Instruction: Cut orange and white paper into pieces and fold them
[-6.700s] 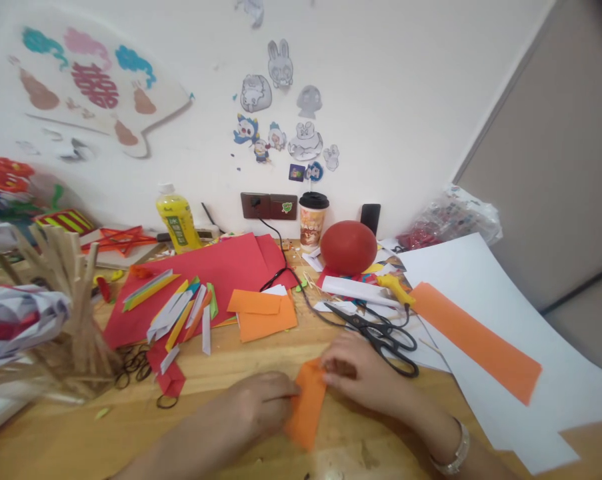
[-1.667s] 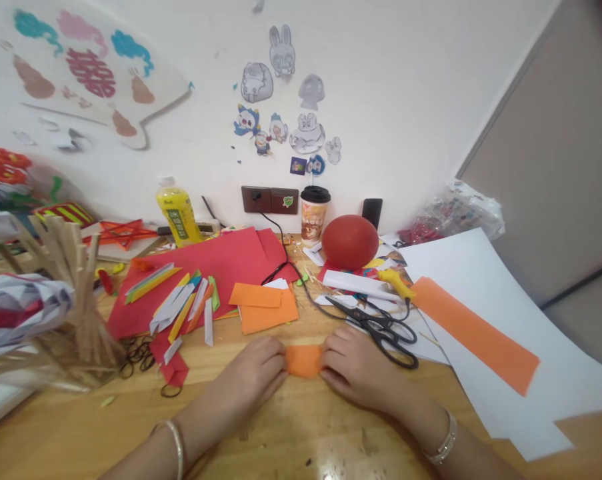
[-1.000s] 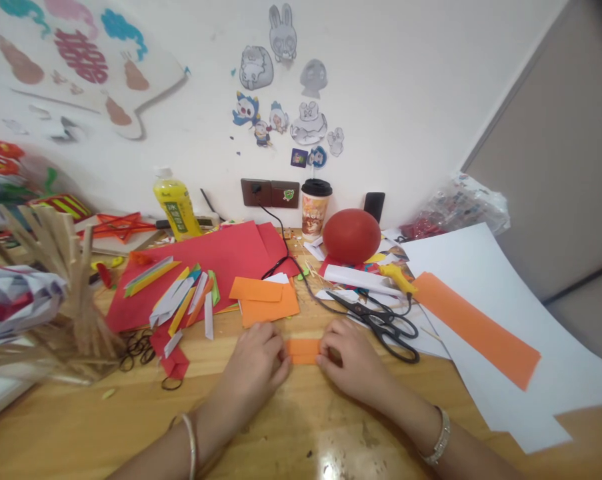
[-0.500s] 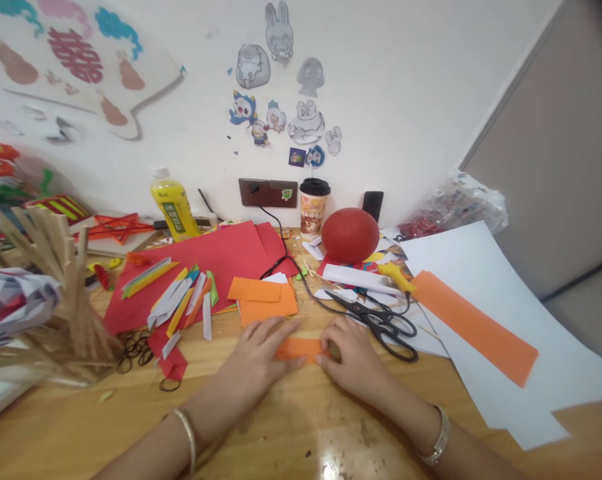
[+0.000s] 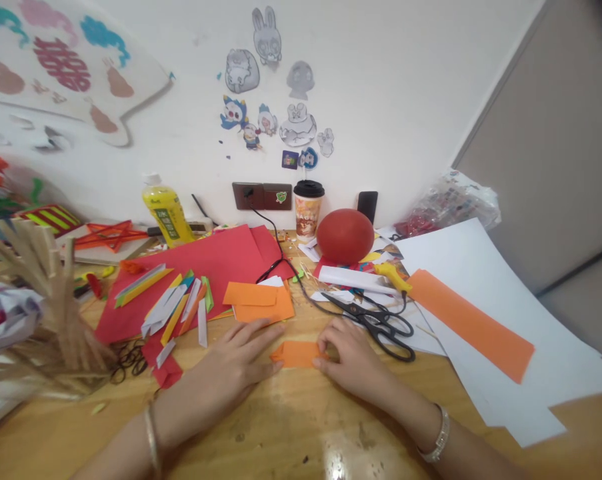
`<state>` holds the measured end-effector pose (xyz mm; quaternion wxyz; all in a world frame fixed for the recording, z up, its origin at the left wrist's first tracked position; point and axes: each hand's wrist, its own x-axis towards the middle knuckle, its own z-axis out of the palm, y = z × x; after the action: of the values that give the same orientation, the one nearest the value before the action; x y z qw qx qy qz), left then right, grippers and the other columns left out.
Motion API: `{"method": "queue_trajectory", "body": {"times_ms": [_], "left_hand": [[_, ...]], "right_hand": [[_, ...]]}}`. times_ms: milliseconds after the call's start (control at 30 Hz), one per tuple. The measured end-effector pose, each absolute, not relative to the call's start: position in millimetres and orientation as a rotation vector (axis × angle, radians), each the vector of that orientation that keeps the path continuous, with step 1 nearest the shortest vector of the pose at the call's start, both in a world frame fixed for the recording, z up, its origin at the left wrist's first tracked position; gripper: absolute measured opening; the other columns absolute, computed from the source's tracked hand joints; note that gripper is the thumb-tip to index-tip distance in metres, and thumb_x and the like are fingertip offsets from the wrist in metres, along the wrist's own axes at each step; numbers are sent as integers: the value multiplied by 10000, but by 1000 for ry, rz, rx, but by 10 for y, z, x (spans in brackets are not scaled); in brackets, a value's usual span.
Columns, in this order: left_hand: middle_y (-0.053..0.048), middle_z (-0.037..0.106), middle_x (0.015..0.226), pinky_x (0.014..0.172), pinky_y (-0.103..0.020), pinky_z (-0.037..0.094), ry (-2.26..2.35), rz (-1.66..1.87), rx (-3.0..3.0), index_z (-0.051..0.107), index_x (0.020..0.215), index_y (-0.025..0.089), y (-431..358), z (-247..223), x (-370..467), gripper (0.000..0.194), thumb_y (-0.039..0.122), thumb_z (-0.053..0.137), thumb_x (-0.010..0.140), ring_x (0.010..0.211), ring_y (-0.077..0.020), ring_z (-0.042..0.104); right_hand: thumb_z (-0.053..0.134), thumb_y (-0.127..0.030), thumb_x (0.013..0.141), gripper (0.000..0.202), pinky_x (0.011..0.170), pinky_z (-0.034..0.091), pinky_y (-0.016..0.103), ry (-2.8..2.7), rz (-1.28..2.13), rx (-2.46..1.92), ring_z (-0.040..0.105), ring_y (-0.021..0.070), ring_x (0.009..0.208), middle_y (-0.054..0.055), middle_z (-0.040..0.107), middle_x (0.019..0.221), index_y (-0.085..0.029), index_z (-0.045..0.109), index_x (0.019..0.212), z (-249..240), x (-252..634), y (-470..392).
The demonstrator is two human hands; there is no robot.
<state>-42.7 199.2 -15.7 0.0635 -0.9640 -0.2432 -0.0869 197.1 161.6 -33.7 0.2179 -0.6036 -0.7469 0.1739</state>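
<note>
Head view, hands: two, bare, set apart, with one folded orange paper [image 5: 303, 355] between them, lying on the wooden table [image 5: 275, 427]. Our left hand [image 5: 225, 365] is spread palm-down, its thumb touching or just beside the paper's left end; we cannot tell which. Our right hand [image 5: 353, 360] has thumb and fingers closed on the right end. Handling, in our judgement: very light, fairly crisp when layered, a little slippery on smooth wood, quick to crease or tear; best held by fingertips at both short ends, lightly, clear of the small slanted fold at left. Beyond our left hand: orange sheets [image 5: 283, 308], stacked. Farther to its left: folded paper slips [image 5: 168, 310], assorted colours. Just beyond our right hand: black scissors [image 5: 353, 310], blades angled leftward. To its right, well apart: one long orange strip [image 5: 473, 325], flat on white sheets [image 5: 513, 373].
</note>
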Motion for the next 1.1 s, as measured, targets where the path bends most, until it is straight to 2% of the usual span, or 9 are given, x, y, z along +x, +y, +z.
{"method": "queue_trajectory", "body": {"times_ms": [133,267,467,633,733,833,933,1000,1100], "left_hand": [[2,393,1406,926,-458,401,-729,-258,-2920,603,1074,361,1981,-134,-418,285,225,413,909,1243,-286,360],[-21,436,1373,926,-454,404,-728,-275,-2912,610,1068,322,1969,-107,-409,265,243,410,912,1219,-277,387],[-27,441,1368,946,-449,378,-814,-351,-2858,620,1062,279,1946,-197,-423,253,358,461,881,1196,-277,406],[-123,406,1385,916,-487,389,-947,-340,-2815,547,1189,225,1896,-314,-331,437,471,495,831,1190,-323,396],[-129,373,1403,913,-498,381,-861,-396,-2875,454,1279,283,1935,-469,-305,528,518,496,807,1208,-325,365],[-151,330,1420,908,-533,363,-776,-477,-2894,370,1333,313,2027,-672,-337,678,609,513,739,1231,-363,325],[-171,308,1428,939,-534,339,-861,-490,-2857,283,1380,262,2099,-769,-397,846,654,546,679,1253,-375,297],[-163,338,1414,961,-517,337,-933,-536,-2811,267,1387,217,2110,-720,-428,797,606,523,740,1257,-354,307],[-137,501,1289,944,-458,400,-897,-656,-2781,457,1264,177,2068,-525,-424,472,420,460,859,1176,-294,436]], "right_hand": [[676,-160,676,152,800,360,312,-2103,637,-1612,483,189,905,9,560,901,-206,588,791,-281,2099,1638],[644,-218,748,271,864,365,331,-2177,733,-1419,472,196,975,35,543,991,-241,622,1017,-262,2217,1670],[631,-362,769,270,806,381,322,-2440,563,-1185,478,188,895,32,548,948,-235,654,1007,-183,2106,1542],[638,-365,765,314,814,395,296,-2624,494,-936,465,188,906,42,557,952,-213,621,1039,-151,1873,1370],[541,-268,830,214,803,403,304,-2562,424,-913,479,180,872,50,580,934,-207,619,1020,-175,1834,1392],[467,-170,854,251,855,395,322,-2436,368,-1031,489,182,939,63,602,1038,-186,579,1079,-213,1889,1474],[473,-178,860,262,905,373,352,-2511,242,-1033,480,201,1003,63,603,1113,-180,558,1108,-256,1958,1538],[465,-191,869,208,862,388,366,-2562,122,-1072,501,206,942,71,628,1031,-176,589,1036,-269,1979,1558],[447,-182,875,171,756,415,357,-2561,-5,-1217,518,196,816,73,629,843,-170,617,891,-253,1980,1568]]}}
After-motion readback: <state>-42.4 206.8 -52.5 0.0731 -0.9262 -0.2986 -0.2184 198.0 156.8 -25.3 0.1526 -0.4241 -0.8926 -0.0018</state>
